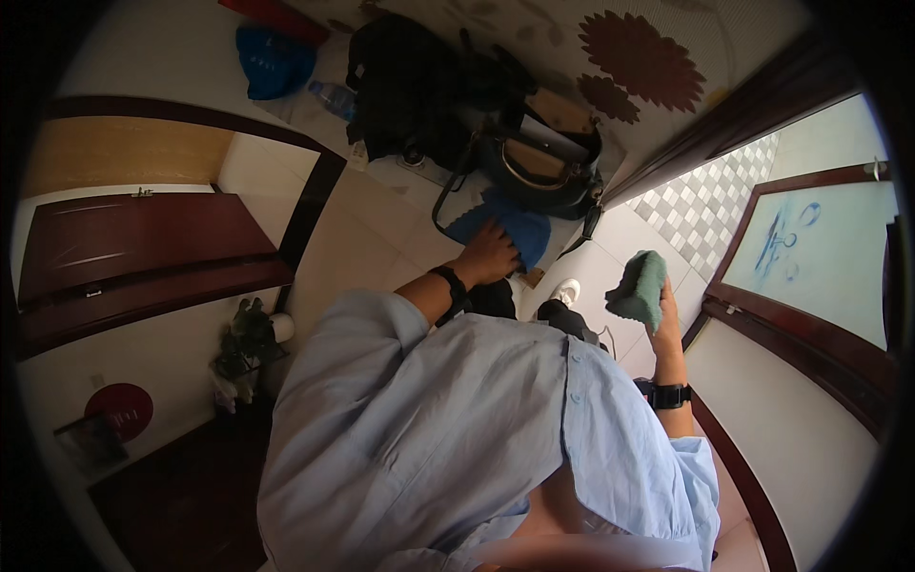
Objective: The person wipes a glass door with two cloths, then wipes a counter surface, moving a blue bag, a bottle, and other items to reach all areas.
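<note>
My left hand (493, 254) reaches forward with its back up and its fingers curled onto a blue cloth (529, 232) with a jagged edge. The fingertips are partly hidden against the fabric. This cloth lies just in front of a dark handbag (536, 189), whose strap loops around its left side. Off to the right, my right hand (665, 314) holds up a folded green cloth (640, 289), apart from any surface. The green cloth covers most of my right fingers.
Black fabric or a bag (407, 86), a plastic bottle (332, 99) and a blue bag (275, 63) stand by the patterned wall. A door with a frosted panel (800, 250) stands ajar at right. At left are a dark red door (150, 247) and a potted plant (246, 339).
</note>
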The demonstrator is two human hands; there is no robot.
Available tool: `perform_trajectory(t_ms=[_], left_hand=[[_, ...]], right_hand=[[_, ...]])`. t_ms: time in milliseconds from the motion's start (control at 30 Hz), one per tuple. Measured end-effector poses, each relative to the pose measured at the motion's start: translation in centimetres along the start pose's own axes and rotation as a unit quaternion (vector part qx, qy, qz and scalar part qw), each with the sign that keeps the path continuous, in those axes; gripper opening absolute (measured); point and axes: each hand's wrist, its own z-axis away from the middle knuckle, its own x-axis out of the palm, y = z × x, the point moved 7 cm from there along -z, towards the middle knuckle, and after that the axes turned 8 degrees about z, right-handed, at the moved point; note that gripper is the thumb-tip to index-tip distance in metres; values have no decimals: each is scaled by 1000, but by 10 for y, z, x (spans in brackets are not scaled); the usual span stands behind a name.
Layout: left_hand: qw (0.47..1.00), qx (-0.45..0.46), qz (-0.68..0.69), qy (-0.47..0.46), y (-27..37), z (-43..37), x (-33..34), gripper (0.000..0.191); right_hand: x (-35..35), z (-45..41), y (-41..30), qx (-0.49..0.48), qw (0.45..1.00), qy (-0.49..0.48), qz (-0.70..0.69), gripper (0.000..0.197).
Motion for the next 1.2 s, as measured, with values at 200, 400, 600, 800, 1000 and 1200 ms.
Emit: perform_trajectory(t_ms=[200, 400, 600, 800, 1000, 1200], left_hand=[[998, -26, 37, 44, -66, -5, -14, 47], [974, -30, 206, -89, -78, 2, -96, 46], [944, -79, 94, 306, -247, 41, -241, 71], [942, -219, -53, 247, -353, 31, -207, 86], [921, -209, 210, 252, -412, 2, -228, 55], [733, -138, 534, 398, -420, 33, -321, 60]], right_hand=[[42, -10, 20, 25, 998, -16, 47, 70], [146, -44, -2, -32, 994, -16, 102, 72], [228, -98, 43, -84, 892, 249, 367, 78], [309, -108, 7, -143, 837, 157, 504, 70], [320, -90, -23, -63, 827, 124, 545, 60], [291, -71, -33, -3, 887, 182, 424, 59]])
